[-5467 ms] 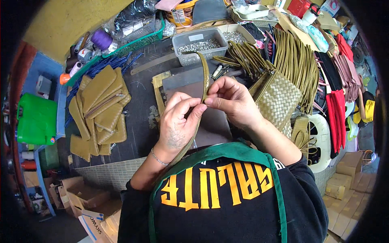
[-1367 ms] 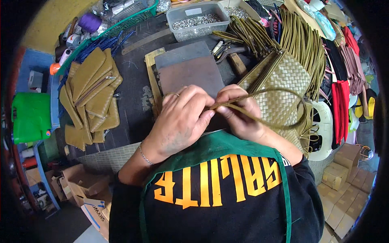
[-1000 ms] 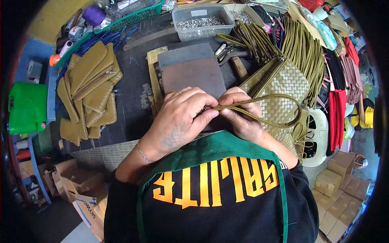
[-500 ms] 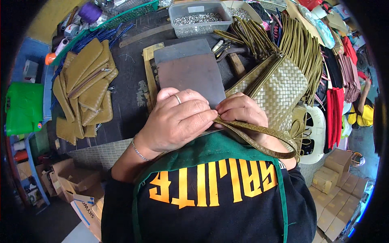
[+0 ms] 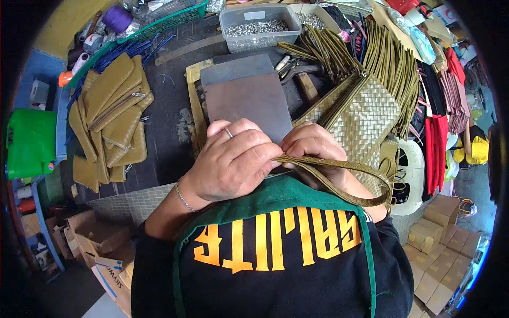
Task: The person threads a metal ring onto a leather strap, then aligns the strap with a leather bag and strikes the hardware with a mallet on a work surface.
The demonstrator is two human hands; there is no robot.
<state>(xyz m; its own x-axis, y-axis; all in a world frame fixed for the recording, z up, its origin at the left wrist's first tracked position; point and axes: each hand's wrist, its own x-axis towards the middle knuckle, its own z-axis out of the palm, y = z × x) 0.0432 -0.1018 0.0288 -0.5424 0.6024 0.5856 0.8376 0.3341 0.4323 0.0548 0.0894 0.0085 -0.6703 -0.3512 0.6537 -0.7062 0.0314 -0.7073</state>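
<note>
Both hands meet in front of my chest at the near edge of the workbench. My left hand (image 5: 236, 159) pinches the ends of an olive woven strap (image 5: 366, 167), which loops out to the right. My right hand (image 5: 315, 151) is closed on the strap close beside the left fingertips. What lies between the fingertips is hidden. Just beyond my hands sits a flat brown-grey slab (image 5: 246, 98). An olive woven bag piece (image 5: 366, 108) with a zipper lies to the right of my right hand.
Olive zippered pouches (image 5: 114, 106) are piled at the left. Olive straps (image 5: 389, 69) lie bundled at the back right. Behind the slab stands a clear plastic bin (image 5: 260, 29) of small metal parts. A hammer (image 5: 305, 79) rests right of the slab. Cardboard boxes (image 5: 437, 265) stand lower right.
My hands have shifted slightly left, still pinching the strap. Its loop has moved a little and bulges slightly further right.
</note>
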